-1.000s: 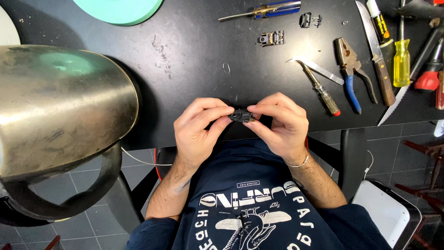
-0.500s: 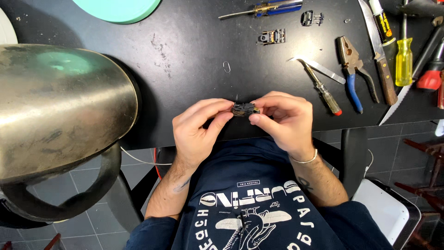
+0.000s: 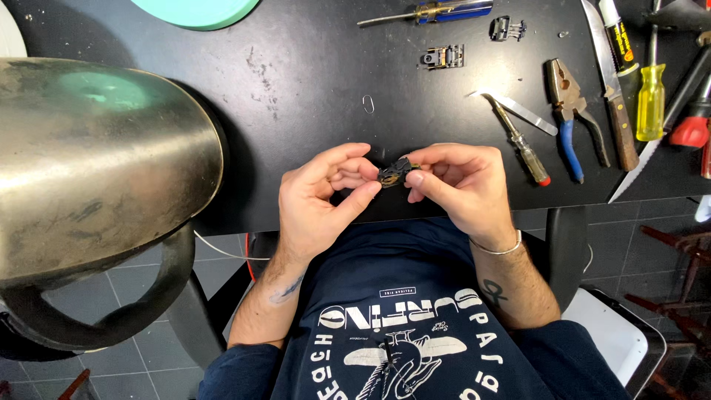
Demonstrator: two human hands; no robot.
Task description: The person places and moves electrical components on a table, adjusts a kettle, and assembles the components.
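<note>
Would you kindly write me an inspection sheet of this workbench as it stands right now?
Surface: black table, scuffed, with pale smears.
Job's things: small dark part with a brass bit, held over the table's near edge.
Clutter: two small metal clips, blue-handled screwdriver, pliers, small screwdriver, knife, yellow screwdriver, large metal dome, green disc.
Grippers: left hand and right hand both pinch the part in a fingertip grip.
Cables: thin white wire under the table.
Surroundings: grey tiled floor, white seat.
</note>
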